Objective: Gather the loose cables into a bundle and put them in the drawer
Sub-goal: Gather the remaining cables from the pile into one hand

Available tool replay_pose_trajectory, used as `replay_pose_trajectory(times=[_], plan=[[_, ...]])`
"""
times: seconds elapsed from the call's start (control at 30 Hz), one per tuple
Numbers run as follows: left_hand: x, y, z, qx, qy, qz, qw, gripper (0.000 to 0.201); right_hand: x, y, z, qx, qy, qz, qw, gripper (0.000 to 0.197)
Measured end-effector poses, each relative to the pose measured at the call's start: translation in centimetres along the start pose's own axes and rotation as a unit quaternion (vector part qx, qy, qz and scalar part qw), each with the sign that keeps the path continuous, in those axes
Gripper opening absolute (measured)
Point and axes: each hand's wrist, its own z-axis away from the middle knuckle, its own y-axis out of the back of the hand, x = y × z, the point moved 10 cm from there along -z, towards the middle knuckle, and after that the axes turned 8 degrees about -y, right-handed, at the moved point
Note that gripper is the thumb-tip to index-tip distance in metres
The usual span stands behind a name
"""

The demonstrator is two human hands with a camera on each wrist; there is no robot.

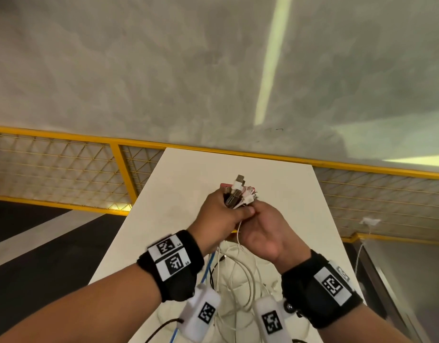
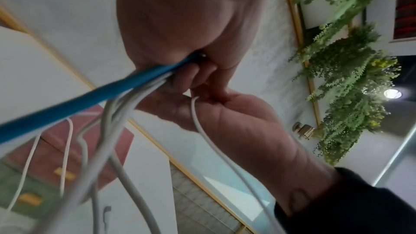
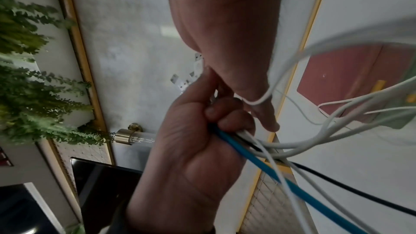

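While my left hand grips the cables in a fist above the table, their plugs stick out on top. My right hand pinches one white cable beside it.

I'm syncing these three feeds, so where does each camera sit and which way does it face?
Head: looks down over both forearms at the left hand, right hand and white table.
Left wrist: looks along the left palm at the blue cable; the right hand shows too.
Right wrist: looks along the right palm; the left hand grips the cables.
Shared: blue cable, both hands.
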Motion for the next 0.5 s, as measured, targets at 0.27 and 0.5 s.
replay_pose_trajectory(times=[0.27,0.5], plan=[[-0.3,0.1,1.2,-0.026,0.006,0.034,0.999,0.021,-1.2,-1.5,0.9,-0.029,-0.017,0.027,0.999,0.046],[-8.7,-0.6,7.6,-0.295,0.121,-0.121,0.940,0.021,-6.5,1.8,1.1,0.070,0.027,-0.022,0.997,0.029]])
